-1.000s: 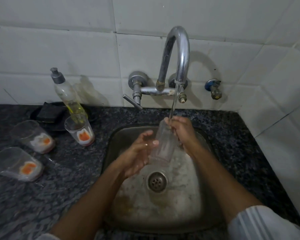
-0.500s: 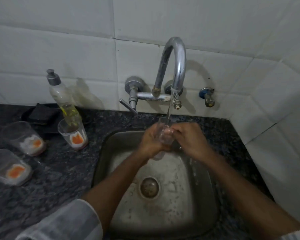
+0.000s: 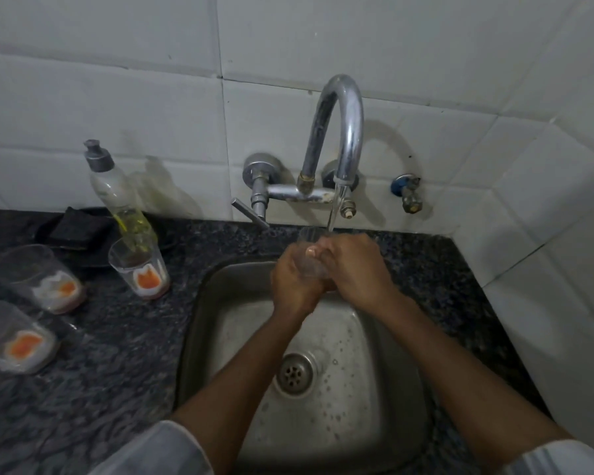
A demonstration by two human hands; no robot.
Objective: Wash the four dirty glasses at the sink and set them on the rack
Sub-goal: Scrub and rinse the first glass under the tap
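Observation:
A clear glass [image 3: 310,250] is held upright under the running tap [image 3: 340,132], over the back of the steel sink [image 3: 220,337]. My left hand [image 3: 294,282] wraps its left side and my right hand [image 3: 354,269] covers its right side; only the rim and part of the wall show between them. Water streams onto the rim. Three dirty glasses with orange residue stand on the dark counter at the left: one [image 3: 139,269] beside the sink, one [image 3: 45,277] farther left, one [image 3: 12,337] nearest me. No rack is in view.
A soap bottle [image 3: 117,200] leans behind the nearest dirty glass, with a dark sponge on a dish [image 3: 72,228] beside it. A second valve [image 3: 407,192] sticks out of the tiled wall at the right. White tiled walls close the back and right sides.
Both hands raised the glass from low in the sink up to the water stream and closed around it. The view has shifted slightly.

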